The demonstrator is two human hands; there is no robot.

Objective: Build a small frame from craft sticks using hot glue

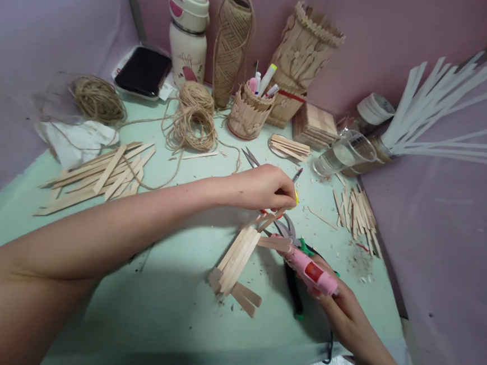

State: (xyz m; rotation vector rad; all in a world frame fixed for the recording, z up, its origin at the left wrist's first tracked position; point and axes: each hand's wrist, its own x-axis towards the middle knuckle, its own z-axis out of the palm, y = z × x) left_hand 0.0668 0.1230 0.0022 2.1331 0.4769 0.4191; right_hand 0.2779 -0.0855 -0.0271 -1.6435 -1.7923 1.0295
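My right hand [337, 302] is wrapped round a pink hot glue gun [304, 269], whose nozzle points left at the wooden sticks. Above the work, my left hand [270, 187] is closed in a pinch; what lies between its fingertips is too small to make out. Below it lies a small assembly of flat wooden craft sticks [240, 258], side by side with other sticks jutting from both ends. Pliers [292, 287] with black and green handles lie partly under the glue gun. Scissors [251, 158] are mostly covered by my left hand.
Loose sticks lie in piles at left [100, 177] and right [359, 217]. Twine coils [193, 125], a twine spool [232, 46], a bottle [186, 54] and a pen holder [249, 115] stand behind. At right are a clear cup [342, 154] and white strips [430, 115].
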